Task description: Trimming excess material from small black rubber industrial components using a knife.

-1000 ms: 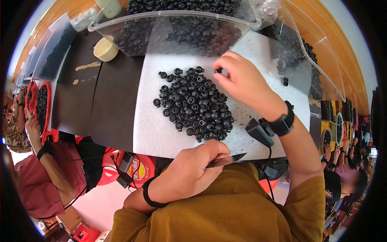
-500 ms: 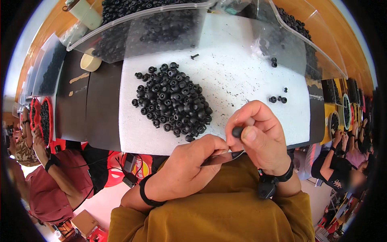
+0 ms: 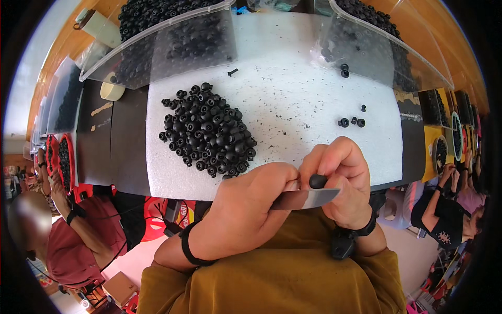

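My left hand (image 3: 253, 204) is closed round the handle end of a small knife, whose steel blade (image 3: 306, 199) points right. My right hand (image 3: 342, 180) pinches a round black rubber part (image 3: 317, 181) between thumb and fingers, just above the blade. Whether the edge touches the part I cannot tell. Beyond my left hand, a heap of similar black parts (image 3: 206, 133) covers the left of the white foam sheet (image 3: 282, 94). A few loose black parts (image 3: 343, 122) lie farther off on the right.
Clear plastic bins of black parts, one at the far left (image 3: 157, 57) and one at the far right (image 3: 384, 47), border the sheet. A cream cup (image 3: 112, 91) stands on the dark tabletop (image 3: 133, 141). People work at both sides, one in a red shirt (image 3: 86, 230).
The knife blade has turned flatter to my view and now reaches across in front of my right fingers. The black part stays pinched. The whole view has shifted slightly.
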